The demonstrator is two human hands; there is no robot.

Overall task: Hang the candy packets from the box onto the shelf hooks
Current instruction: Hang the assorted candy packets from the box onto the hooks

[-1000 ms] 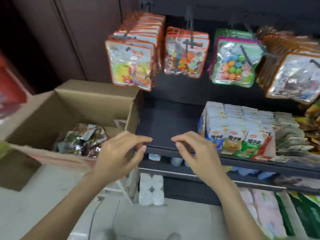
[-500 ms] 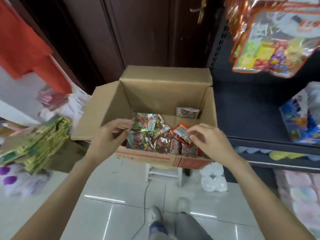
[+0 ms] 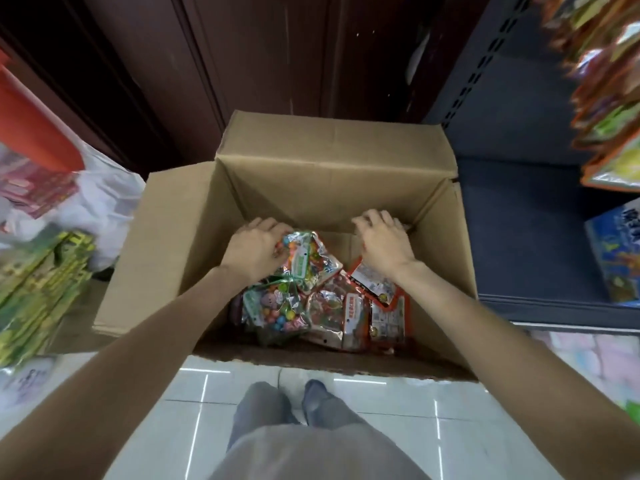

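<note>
Both hands, at the box rim half a second ago, now reach inside the cardboard box point(image 3: 332, 188): left hand point(image 3: 254, 249) fingers curl onto a green-edged candy packet point(image 3: 306, 263), right hand point(image 3: 382, 242) fingers bent near the far wall, contents untellable; pickup beginning, hanging pending.

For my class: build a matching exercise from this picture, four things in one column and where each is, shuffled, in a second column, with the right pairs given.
Things:
1. left hand
2. right hand
3. cardboard box
4. hanging packets

Places:
A. top right, by the shelf
B. on the green-edged candy packet
C. centre, open, in front of the person
D. in the box's far right corner

Pairs: 1-B, 2-D, 3-C, 4-A
</note>
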